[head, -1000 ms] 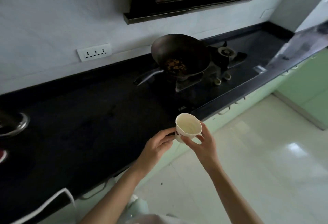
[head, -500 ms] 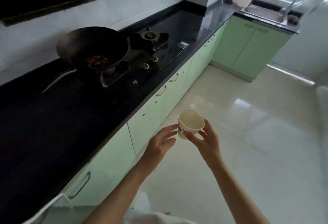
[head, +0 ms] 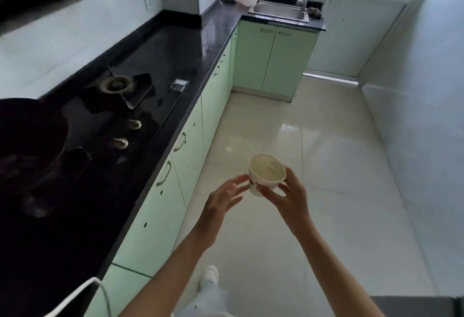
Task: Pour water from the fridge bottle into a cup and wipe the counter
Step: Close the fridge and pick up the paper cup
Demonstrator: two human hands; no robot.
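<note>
My right hand (head: 288, 198) pinches a white cup (head: 266, 175) upright over the floor, carrying it level | my left hand (head: 223, 198) hovers beside it, fingers loose | counter (head: 155, 65) lies left.

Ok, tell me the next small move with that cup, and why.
Probably set the cup on the black counter. The right hand grips it over the floor, the left hand only touches its side with straight fingers, and no bottle is in view.
</note>
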